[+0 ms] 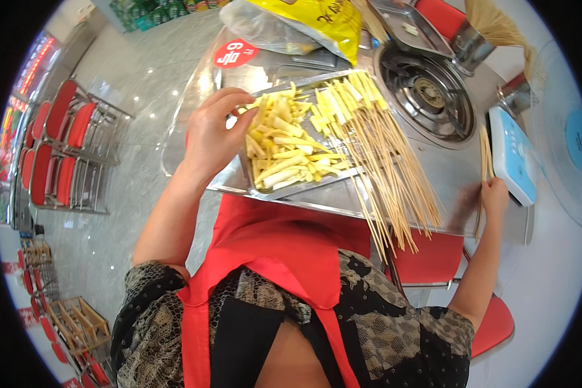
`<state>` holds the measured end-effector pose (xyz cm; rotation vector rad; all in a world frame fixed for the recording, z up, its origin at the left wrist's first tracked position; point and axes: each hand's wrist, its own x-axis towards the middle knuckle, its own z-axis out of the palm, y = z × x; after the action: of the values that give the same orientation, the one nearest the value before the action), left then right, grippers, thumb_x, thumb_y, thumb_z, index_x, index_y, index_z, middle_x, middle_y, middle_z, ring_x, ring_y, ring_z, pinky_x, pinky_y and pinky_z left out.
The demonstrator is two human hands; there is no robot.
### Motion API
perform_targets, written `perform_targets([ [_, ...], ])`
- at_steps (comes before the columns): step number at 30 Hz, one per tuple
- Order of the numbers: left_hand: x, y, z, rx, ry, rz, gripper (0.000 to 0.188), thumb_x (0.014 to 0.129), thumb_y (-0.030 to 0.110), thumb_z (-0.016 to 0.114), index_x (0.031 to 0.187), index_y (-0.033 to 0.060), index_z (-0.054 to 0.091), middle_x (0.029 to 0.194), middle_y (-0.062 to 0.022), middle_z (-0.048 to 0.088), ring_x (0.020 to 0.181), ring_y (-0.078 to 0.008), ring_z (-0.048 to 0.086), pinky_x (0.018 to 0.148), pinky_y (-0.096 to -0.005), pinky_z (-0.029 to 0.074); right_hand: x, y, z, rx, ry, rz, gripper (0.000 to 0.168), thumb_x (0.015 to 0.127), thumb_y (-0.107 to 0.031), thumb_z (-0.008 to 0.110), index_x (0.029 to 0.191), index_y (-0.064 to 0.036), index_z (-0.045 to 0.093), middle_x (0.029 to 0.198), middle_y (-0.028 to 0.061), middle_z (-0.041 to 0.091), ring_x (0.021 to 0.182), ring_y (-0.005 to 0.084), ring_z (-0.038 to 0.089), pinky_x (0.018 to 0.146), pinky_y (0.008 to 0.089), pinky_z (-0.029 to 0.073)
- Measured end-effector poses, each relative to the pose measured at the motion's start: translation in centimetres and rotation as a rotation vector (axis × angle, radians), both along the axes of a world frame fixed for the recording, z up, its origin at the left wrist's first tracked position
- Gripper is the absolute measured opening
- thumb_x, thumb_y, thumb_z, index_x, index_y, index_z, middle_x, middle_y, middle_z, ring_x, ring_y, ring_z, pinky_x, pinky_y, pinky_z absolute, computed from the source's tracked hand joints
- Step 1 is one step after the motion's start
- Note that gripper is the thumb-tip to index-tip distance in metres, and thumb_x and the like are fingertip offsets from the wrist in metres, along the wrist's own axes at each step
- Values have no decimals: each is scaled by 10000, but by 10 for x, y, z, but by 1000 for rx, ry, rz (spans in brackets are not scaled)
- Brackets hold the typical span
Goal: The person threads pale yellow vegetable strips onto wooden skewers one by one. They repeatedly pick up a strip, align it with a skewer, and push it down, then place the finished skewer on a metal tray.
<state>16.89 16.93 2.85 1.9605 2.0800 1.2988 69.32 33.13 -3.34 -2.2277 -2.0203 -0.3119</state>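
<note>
A metal tray point(271, 195) holds a heap of pale yellow food strips point(286, 145) on its left side. My left hand point(220, 128) is over the tray's left edge, its thumb and index finger nearly together at the strips; whether something is pinched there is hard to see. Many bamboo skewers point(397, 160) with yellow pieces threaded on their tips lie at the tray's right, their bare ends reaching over the table's front edge. At the far right, my right hand point(494, 194) is closed around bare bamboo skewers point(485, 155) beside a blue and white scale point(514, 155).
A round gas burner point(427, 94) is set into the metal table point(320, 206). Behind stand a yellow plastic bag point(320, 22), a second metal tray point(412, 29) and a metal cup point(470, 48) of skewers. A fan point(567, 131) is at right; red chairs point(60, 140) stand left.
</note>
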Motion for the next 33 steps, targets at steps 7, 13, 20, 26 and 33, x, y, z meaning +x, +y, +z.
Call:
perform_targets([
  [7, 7, 39, 10, -132, 390, -255, 159, 734, 25, 586, 871, 28, 666, 882, -110, 646, 880, -287, 576, 763, -366, 471, -10, 2, 16, 110, -47, 4, 206, 800, -235, 586, 788, -34, 628, 826, 180, 627, 803, 367, 597, 695, 453, 472],
  [13, 33, 49, 11, -380, 580, -484, 216, 659, -24, 531, 826, 6, 664, 848, -144, 641, 905, -322, 573, 774, -392, 482, -11, 1, 30, 87, -84, 27, 193, 830, -202, 541, 815, -27, 622, 827, 187, 630, 792, 375, 596, 691, 451, 471],
  [20, 39, 48, -20, -459, 652, -439, 107, 702, 47, 583, 772, -23, 625, 760, -196, 618, 808, -358, 592, 714, -406, 489, -62, -27, 85, 210, 140, 137, 201, 858, -184, 529, 810, -2, 599, 751, 178, 616, 675, 336, 585, 627, 397, 453],
  [26, 28, 19, 10, -431, -315, -213, 177, 844, 114, 577, 927, -39, 610, 757, -146, 655, 692, -202, 627, 610, -270, 494, -134, -72, 119, 111, 683, 460, 121, 889, -75, 496, 825, -10, 577, 555, 5, 448, 496, 55, 377, 479, 224, 304],
  [33, 8, 2, 6, -295, -1565, -328, 216, 887, 85, 559, 1041, -66, 555, 1002, -143, 629, 721, -63, 606, 652, -137, 521, -204, -146, 109, -232, 954, 921, 167, 824, 6, 561, 978, 15, 625, 528, -5, 432, 447, 22, 339, 405, 220, 265],
])
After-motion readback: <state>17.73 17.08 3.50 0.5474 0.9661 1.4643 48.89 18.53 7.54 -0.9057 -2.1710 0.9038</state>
